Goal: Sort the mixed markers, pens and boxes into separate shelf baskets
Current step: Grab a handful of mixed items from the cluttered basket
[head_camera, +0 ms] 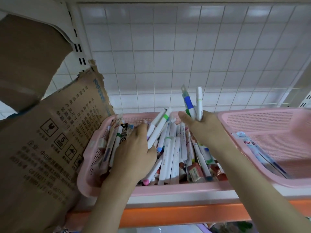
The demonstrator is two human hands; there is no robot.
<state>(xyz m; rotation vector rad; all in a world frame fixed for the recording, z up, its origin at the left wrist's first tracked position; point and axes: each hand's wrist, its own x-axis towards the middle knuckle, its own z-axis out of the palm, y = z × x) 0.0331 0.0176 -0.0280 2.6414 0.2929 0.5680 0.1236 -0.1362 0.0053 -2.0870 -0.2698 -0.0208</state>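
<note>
At the front runs a smooth orange shelf edge (168, 216) with a white strip on top. On the shelf sits a pink plastic basket (87, 172) with tiny holes in its walls, packed full of long white markers and pens (170, 158) with coloured tips, plus some small boxes (195, 172). The left hand (134, 153) is down in this basket with its fingers curled round 2 white markers (158, 126), one with a green band. The right hand (202, 128) is held up over the back of the basket, gripping a few pens (193, 105) that stick straight up, one with a blue grip. To the right is a second pink basket (276, 130), mostly bare inside, with a flat clear pack of pens (257, 150) lying in it. On the left leans a rough, torn brown cardboard sheet (42, 140) with dark print. Behind everything stands a white wire grid (168, 47) of squares.
</note>
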